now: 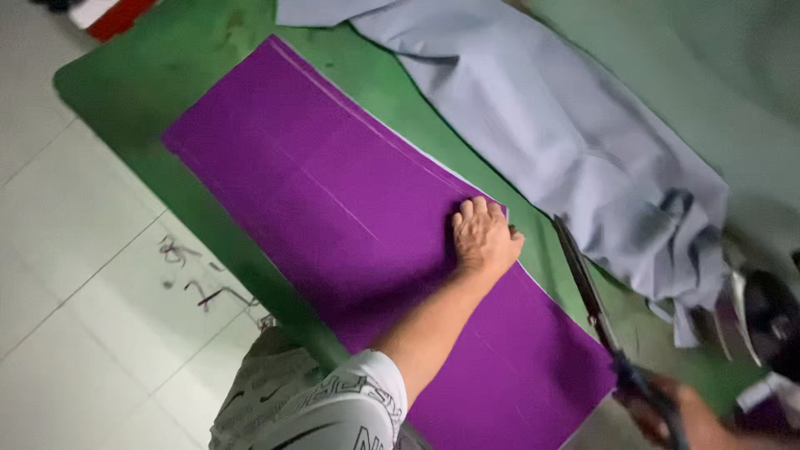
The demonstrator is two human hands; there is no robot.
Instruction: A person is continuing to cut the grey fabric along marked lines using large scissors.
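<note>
- Your right hand [696, 417] has its grip clamped round the handles of the scissors [593, 296], blades pointing away beside the cloth edge.
- Left of that grip, your left hand [483, 237] presses flat, fingers together, on the purple fabric [333, 200].
- Beyond the blades, grey cloth [567, 125] lies bunched on the green worktop [125, 92].
</note>
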